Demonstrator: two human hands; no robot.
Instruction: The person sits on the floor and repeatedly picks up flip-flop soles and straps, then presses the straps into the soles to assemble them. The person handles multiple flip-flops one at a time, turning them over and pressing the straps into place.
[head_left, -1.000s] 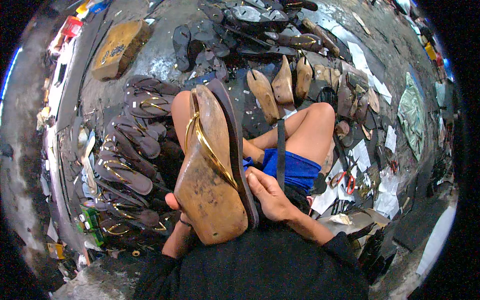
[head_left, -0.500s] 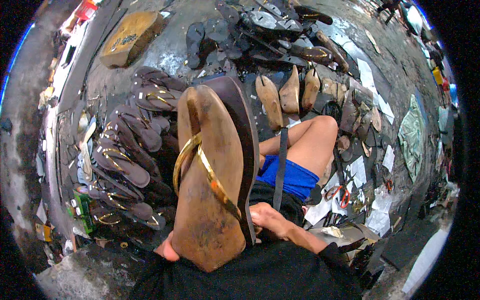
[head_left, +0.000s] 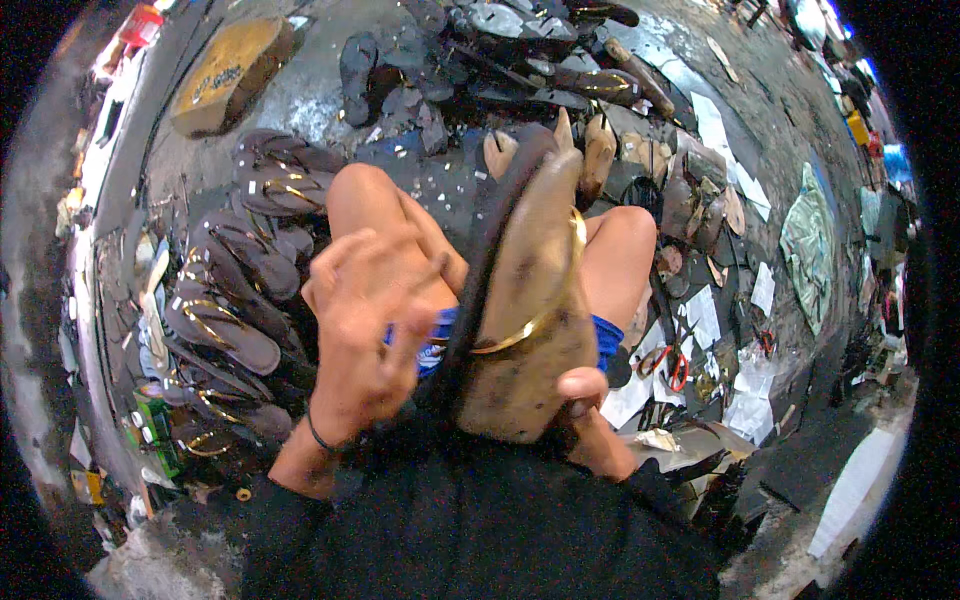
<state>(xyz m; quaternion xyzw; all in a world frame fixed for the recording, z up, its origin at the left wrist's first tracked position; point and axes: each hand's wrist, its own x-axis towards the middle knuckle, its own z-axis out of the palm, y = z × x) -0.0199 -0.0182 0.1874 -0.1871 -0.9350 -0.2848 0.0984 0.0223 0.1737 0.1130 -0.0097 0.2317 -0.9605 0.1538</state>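
A wooden shoe last (head_left: 525, 370) with a sandal fitted on it is tilted on edge before me. The sandal's dark sole (head_left: 475, 285) faces left, and its gold strap (head_left: 530, 328) crosses the last. My right hand (head_left: 585, 405) grips the last near its heel end; the thumb shows and the other fingers are hidden. Left of the sole hovers my left hand (head_left: 365, 320), slightly blurred, its fingers bent and apart, with nothing visible in them. A dark band circles the left wrist.
Finished dark sandals with gold straps (head_left: 215, 320) are piled at left. More sandals (head_left: 400, 75) and wooden lasts (head_left: 597, 155) lie ahead. A wooden block (head_left: 225, 75) sits far left. Orange-handled scissors (head_left: 678, 370), paper scraps (head_left: 703, 318) and a green cloth (head_left: 808, 250) lie at right.
The last and sandal have moved right and turned, so the sole now faces left instead of right. My left hand has come off the last and risen beside it; my right now grips its heel.
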